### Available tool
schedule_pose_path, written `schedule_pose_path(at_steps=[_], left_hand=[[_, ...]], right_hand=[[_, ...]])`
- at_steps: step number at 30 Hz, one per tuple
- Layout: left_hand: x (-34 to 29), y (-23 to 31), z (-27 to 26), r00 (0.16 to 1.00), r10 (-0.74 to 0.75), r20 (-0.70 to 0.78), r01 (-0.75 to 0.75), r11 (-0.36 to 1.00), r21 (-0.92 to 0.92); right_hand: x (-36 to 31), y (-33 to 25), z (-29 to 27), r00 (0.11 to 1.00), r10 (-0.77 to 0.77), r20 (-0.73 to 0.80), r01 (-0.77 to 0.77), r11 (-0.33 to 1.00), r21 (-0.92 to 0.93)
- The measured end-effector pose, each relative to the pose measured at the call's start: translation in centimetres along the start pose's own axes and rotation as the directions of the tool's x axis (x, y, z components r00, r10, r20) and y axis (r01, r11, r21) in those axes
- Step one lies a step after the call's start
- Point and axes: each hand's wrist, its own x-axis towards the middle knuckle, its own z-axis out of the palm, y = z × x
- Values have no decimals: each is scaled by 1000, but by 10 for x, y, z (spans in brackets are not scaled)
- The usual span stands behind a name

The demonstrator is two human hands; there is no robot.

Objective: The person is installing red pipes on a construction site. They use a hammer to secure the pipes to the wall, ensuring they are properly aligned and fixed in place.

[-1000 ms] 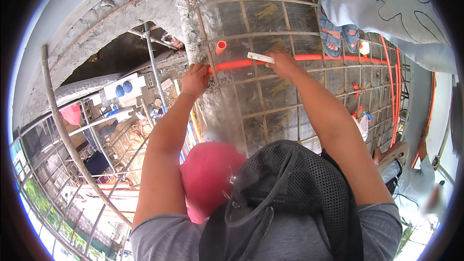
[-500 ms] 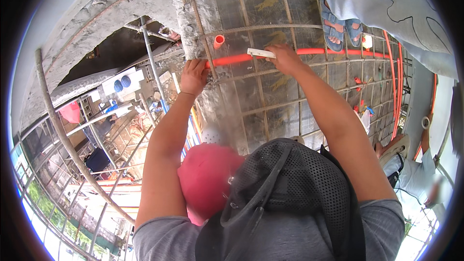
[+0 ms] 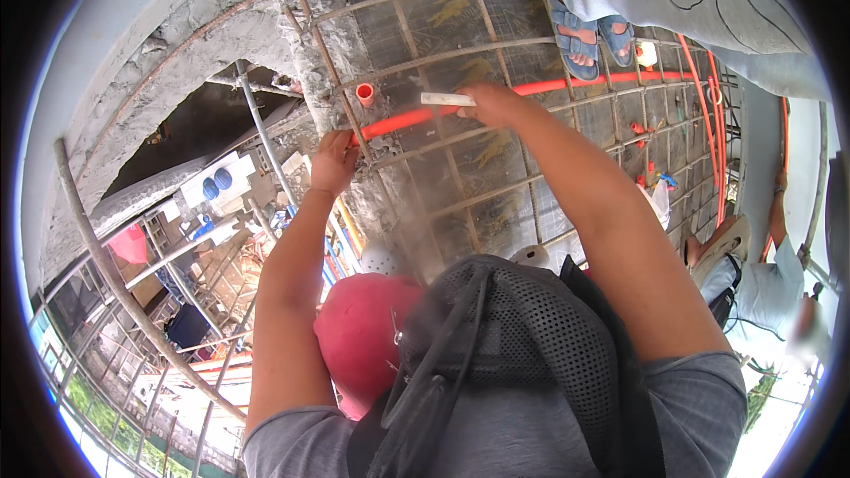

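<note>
A long orange pipe (image 3: 407, 120) runs across a rebar grid (image 3: 453, 137) laid over dark panels. My left hand (image 3: 333, 162) is closed round the pipe's left end, beside rough concrete. Farther right, my right hand (image 3: 492, 106) is closed on a white flat bar (image 3: 447, 99), which sticks out leftward just above the pipe. Whether this hand also touches the pipe, I cannot tell. A short orange pipe stub (image 3: 365, 94) stands upright beyond the pipe, between my hands.
Another person's sandalled feet (image 3: 580, 40) stand on the grid at the far right. More orange pipes (image 3: 714, 124) bend along the right side. On the left, broken concrete (image 3: 190, 57) borders a dark opening, with scaffold poles (image 3: 111, 257) below. A pink cap (image 3: 367, 345) and black mesh bag (image 3: 522, 327) hang close by.
The view has shifted, so the grid, feet and pipe sit farther left in the picture. Both hands keep their holds; the white bar still points left.
</note>
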Motion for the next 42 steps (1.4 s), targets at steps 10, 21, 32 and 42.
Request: schedule_pose_path(at_steps=[10, 21, 32, 42], left_hand=[[-13, -3, -15, 995, -3, 103, 7, 999, -38], [-8, -17, 6, 922, -348, 168, 386, 824, -415], [35, 19, 4, 792, -243, 559, 604, 437, -666], [49, 17, 16, 778, -289, 558, 612, 144, -778]], right_hand=[[-11, -12, 21, 972, -62, -227, -20, 939, -342], [11, -19, 18, 922, 8, -387, -167, 909, -381], [-8, -76, -9, 906, 378, -190, -418, 872, -256], [-5, -66, -8, 957, 262, -121, -261, 965, 22]])
